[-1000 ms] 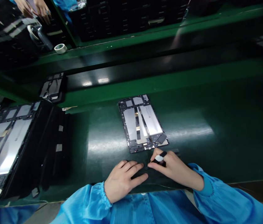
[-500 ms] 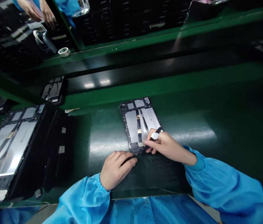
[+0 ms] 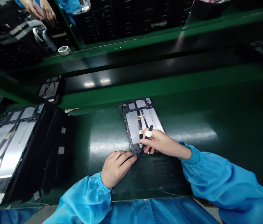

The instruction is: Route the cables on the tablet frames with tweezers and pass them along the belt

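Note:
An opened tablet (image 3: 133,124) lies on the green work surface, its silver battery panels and flat ribbon cables exposed. My right hand (image 3: 154,140) closes round a slim black pen-like tool (image 3: 151,128), its lower end pointing down at the tablet's near edge; my fingers hide the exact tip. Something white (image 3: 148,133) wraps a finger or the tool there; I cannot tell which. My left hand (image 3: 117,168) rests on the surface, fingers stretched out, fingertips touching the tablet's near left corner.
Stacked opened tablets (image 3: 12,146) stand at my left. Another tablet (image 3: 49,88) sits further back. A tape roll (image 3: 64,50) rests on the green ledge. Beyond it are a tape dispenser (image 3: 44,39) and another person's hands (image 3: 40,11). A dark, shiny strip (image 3: 122,74) crosses behind the tablet.
My right hand has shifted slightly left over the tablet, and the black tool stands more upright. The left hand stays at the corner, almost unmoved.

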`<act>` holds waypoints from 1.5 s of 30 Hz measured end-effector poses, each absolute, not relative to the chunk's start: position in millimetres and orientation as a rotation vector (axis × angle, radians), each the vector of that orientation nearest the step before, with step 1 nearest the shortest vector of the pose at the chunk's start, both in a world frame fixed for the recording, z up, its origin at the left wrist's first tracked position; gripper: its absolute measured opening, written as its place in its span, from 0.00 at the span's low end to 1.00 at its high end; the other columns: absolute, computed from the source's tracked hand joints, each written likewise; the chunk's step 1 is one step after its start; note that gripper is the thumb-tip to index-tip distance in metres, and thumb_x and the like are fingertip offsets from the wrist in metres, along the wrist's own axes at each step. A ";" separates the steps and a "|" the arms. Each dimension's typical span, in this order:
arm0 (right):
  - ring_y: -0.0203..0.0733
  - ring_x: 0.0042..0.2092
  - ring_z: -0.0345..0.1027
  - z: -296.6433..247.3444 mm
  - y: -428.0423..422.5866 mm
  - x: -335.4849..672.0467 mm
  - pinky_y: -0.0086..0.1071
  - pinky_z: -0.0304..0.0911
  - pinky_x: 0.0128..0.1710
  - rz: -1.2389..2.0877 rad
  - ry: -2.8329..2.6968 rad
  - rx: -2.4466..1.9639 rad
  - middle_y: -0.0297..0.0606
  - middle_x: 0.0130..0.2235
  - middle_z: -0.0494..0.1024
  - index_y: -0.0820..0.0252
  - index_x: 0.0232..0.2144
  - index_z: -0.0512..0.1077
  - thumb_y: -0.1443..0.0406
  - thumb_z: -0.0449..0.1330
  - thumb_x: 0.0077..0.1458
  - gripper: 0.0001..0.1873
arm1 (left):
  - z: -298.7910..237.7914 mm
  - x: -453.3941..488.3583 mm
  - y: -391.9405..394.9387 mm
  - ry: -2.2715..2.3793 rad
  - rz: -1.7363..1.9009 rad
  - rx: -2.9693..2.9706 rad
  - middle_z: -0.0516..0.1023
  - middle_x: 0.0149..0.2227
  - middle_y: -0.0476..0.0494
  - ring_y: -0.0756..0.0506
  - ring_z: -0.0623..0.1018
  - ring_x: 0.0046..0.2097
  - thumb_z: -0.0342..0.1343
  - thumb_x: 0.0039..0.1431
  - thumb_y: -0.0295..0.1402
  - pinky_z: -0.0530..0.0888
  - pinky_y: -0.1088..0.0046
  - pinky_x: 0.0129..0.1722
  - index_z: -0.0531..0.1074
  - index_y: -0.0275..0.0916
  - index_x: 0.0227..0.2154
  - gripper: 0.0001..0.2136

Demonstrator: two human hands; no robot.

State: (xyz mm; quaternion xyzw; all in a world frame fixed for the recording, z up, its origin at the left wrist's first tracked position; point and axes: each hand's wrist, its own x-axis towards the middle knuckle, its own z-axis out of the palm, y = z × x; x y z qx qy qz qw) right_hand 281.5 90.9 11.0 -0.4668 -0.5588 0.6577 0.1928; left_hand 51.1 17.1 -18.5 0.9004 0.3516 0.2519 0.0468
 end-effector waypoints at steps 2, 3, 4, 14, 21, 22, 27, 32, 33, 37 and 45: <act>0.41 0.28 0.78 10.3 90.8 281.4 0.26 0.71 0.21 1.844 -1.570 -1.318 0.32 0.22 0.76 0.59 0.32 0.66 0.61 0.62 0.56 0.09 | -18.7 51.3 17.3 1.068 0.774 2.749 0.79 0.45 0.44 0.47 0.75 0.42 0.54 0.65 0.26 0.70 0.70 0.40 0.73 0.38 0.47 0.09; 0.41 0.28 0.78 10.0 90.7 281.5 0.26 0.71 0.21 1.840 -1.570 -1.318 0.32 0.22 0.76 0.59 0.32 0.67 0.61 0.62 0.56 0.09 | -18.8 51.4 17.3 1.069 0.775 2.750 0.79 0.45 0.44 0.47 0.75 0.42 0.55 0.65 0.26 0.70 0.70 0.40 0.73 0.38 0.47 0.09; 0.41 0.28 0.78 9.6 90.6 281.6 0.26 0.71 0.21 1.838 -1.569 -1.316 0.32 0.22 0.76 0.59 0.32 0.67 0.61 0.62 0.56 0.09 | -19.0 51.4 17.4 1.072 0.776 2.752 0.79 0.44 0.44 0.47 0.75 0.42 0.55 0.65 0.26 0.70 0.71 0.40 0.73 0.38 0.47 0.09; 0.42 0.29 0.79 9.9 90.3 281.4 0.27 0.71 0.21 1.826 -1.573 -1.350 0.32 0.22 0.76 0.59 0.31 0.66 0.60 0.62 0.57 0.10 | -9.0 54.1 11.8 1.128 0.586 2.966 0.78 0.45 0.43 0.47 0.73 0.36 0.44 0.69 0.24 0.67 0.70 0.33 0.70 0.39 0.54 0.16; 0.41 0.30 0.77 11.9 75.3 308.2 0.28 0.71 0.22 1.487 -1.672 -1.356 0.34 0.27 0.76 0.57 0.31 0.68 0.57 0.58 0.61 0.11 | -8.9 58.8 7.4 1.217 0.554 2.955 0.76 0.45 0.42 0.47 0.72 0.36 0.42 0.70 0.23 0.67 0.70 0.34 0.70 0.39 0.54 0.17; 0.40 0.29 0.76 12.0 72.8 310.5 0.28 0.70 0.22 1.445 -1.711 -1.362 0.34 0.27 0.75 0.57 0.31 0.68 0.57 0.58 0.61 0.11 | -9.4 58.9 7.3 1.215 0.560 2.943 0.76 0.45 0.42 0.47 0.72 0.36 0.42 0.70 0.23 0.67 0.70 0.34 0.70 0.39 0.54 0.17; 0.39 0.26 0.74 8.5 67.8 311.4 0.28 0.66 0.21 1.385 -1.782 -1.358 0.33 0.26 0.77 0.56 0.31 0.69 0.57 0.58 0.62 0.10 | -13.2 58.2 7.2 1.207 0.596 2.882 0.75 0.45 0.41 0.45 0.73 0.40 0.44 0.69 0.23 0.69 0.69 0.37 0.70 0.38 0.54 0.16; 0.40 0.27 0.75 4.5 68.5 310.8 0.28 0.66 0.21 1.499 -1.646 -1.324 0.32 0.25 0.77 0.56 0.31 0.68 0.57 0.59 0.62 0.10 | -19.9 58.0 6.9 1.212 0.616 2.865 0.74 0.50 0.39 0.41 0.72 0.48 0.51 0.66 0.24 0.70 0.66 0.43 0.70 0.39 0.54 0.15; 0.40 0.27 0.75 4.3 68.6 311.0 0.28 0.66 0.21 1.502 -1.637 -1.326 0.32 0.25 0.77 0.56 0.31 0.68 0.57 0.59 0.61 0.10 | -20.8 58.2 6.9 1.212 0.610 2.871 0.74 0.50 0.39 0.41 0.73 0.48 0.51 0.66 0.24 0.70 0.65 0.43 0.70 0.38 0.54 0.15; 0.40 0.27 0.75 5.0 68.4 311.2 0.28 0.66 0.21 1.446 -1.676 -1.348 0.33 0.25 0.76 0.56 0.31 0.68 0.57 0.58 0.62 0.11 | -20.4 59.1 7.1 1.213 0.606 2.910 0.74 0.49 0.39 0.42 0.73 0.47 0.51 0.66 0.23 0.70 0.66 0.42 0.69 0.39 0.55 0.16; 0.42 0.28 0.77 3.6 67.1 310.9 0.29 0.66 0.22 1.501 -1.623 -1.348 0.32 0.24 0.77 0.56 0.31 0.68 0.58 0.59 0.61 0.10 | -15.3 60.7 9.2 1.203 0.603 2.958 0.75 0.48 0.39 0.42 0.74 0.47 0.47 0.67 0.23 0.70 0.67 0.41 0.70 0.39 0.56 0.17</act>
